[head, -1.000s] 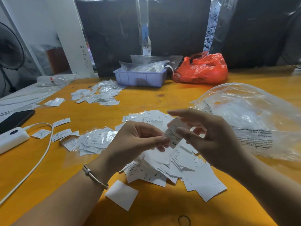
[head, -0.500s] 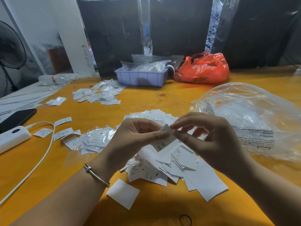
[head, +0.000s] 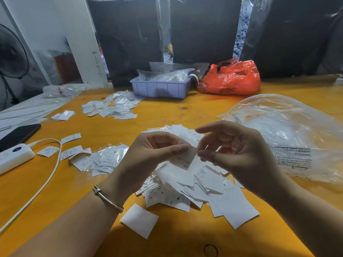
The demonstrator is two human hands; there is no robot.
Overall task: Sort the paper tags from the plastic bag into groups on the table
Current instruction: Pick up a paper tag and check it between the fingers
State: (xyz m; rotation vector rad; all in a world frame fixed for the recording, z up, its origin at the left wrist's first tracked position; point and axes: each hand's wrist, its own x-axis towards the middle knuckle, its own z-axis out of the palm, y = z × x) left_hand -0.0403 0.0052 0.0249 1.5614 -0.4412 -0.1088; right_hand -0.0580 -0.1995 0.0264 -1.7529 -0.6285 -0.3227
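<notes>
A small white printed paper tag [head: 185, 156] is pinched by the left hand [head: 148, 154]; the right hand [head: 239, 151] sits beside it, fingers loosely curled, its contact unclear. Directly below, a heap of white tags [head: 200, 186] covers the orange wooden table [head: 167, 115]. Right of the grip lies a crumpled clear plastic bag [head: 289, 134]; beyond it, dark panels [head: 204, 30].

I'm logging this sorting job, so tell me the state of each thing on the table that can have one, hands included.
left hand: pinching a paper tag
right hand: fingers curled at the tag's edge; grip unclear
paper tag: held above the pile
loose pile: unsorted, heaped under the hands
clear plastic bag: lying crumpled on the table
purple tray: filled with clear bags
red bag: bunched up
phone: screen dark
</notes>
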